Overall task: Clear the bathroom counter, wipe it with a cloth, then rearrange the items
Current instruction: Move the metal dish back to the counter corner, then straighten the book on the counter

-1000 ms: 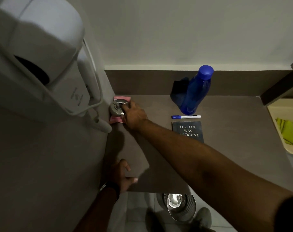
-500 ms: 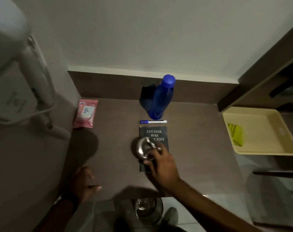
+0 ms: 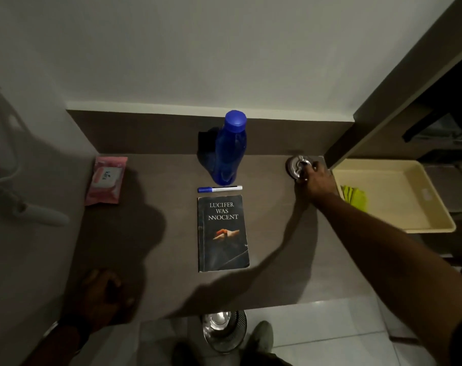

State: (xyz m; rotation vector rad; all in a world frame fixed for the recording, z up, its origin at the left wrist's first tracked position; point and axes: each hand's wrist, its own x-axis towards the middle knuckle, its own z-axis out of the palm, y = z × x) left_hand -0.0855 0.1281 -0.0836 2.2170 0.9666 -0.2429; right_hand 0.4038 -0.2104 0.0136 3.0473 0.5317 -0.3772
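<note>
The left hand point(image 3: 103, 294) rests at the near edge of the counter point(image 3: 158, 254), fingers loosely curled and holding nothing. Past it to the right a book point(image 3: 222, 233) lies flat, with a pen point(image 3: 219, 189) just beyond its top edge and an upright blue bottle point(image 3: 228, 149) behind that. Far beyond the left hand, by the left wall, lies a pink packet point(image 3: 107, 180). The right hand point(image 3: 317, 180) reaches to the far right corner, fingers closed around a small round metal dish point(image 3: 296, 166) sitting on the counter. Just right of that hand sits a cream tray point(image 3: 415, 207) holding a green cloth point(image 3: 355, 196).
</note>
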